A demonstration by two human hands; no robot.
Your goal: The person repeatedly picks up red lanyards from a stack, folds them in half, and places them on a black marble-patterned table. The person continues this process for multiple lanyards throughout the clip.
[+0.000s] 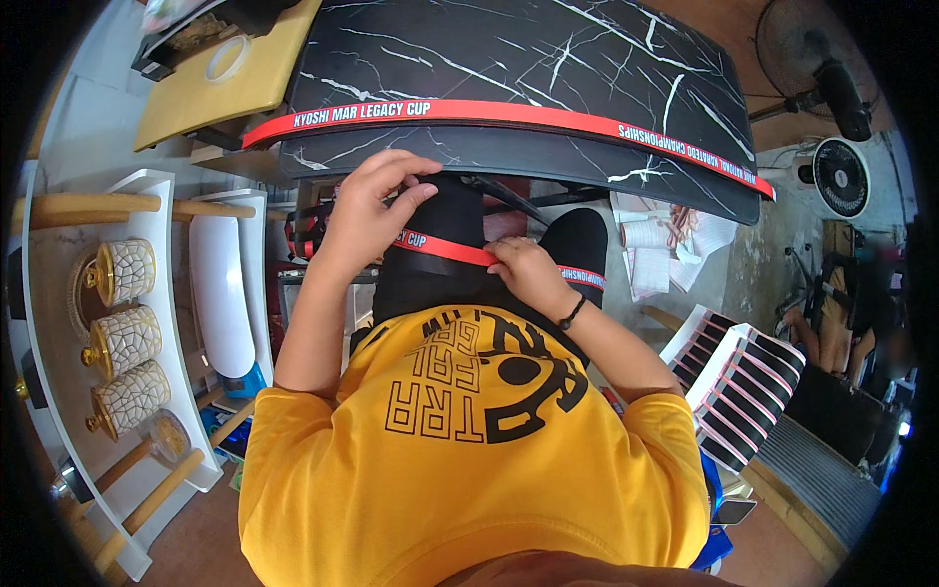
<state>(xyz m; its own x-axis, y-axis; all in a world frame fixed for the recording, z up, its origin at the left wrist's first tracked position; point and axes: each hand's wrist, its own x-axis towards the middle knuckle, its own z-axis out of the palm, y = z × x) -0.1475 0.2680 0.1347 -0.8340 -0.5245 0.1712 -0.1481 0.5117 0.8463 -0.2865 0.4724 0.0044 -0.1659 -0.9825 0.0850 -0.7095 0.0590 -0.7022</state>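
Observation:
A red printed ribbon strap (pixel 447 248) lies across my black-clad thighs. My right hand (pixel 519 265) pinches it between thumb and fingers, near the middle of my lap. My left hand (pixel 400 192) is raised above the strap's other part, thumb and fingertips close together near the table edge; whether anything thin is between them cannot be told. Further forward, a stack of similar red straps (pixel 506 112) with white lettering stretches across the black marble-patterned table (pixel 469 59), its ends reaching past both sides.
A yellow wooden table (pixel 257 81) with a tape roll (pixel 228 59) stands at the left front. Decorated jars (pixel 126 271) sit on a white shelf (pixel 158 220) at left. Bundled black straps (pixel 748 381) in a white holder are at right, near fans (pixel 841 177) and a seated person (pixel 843 308).

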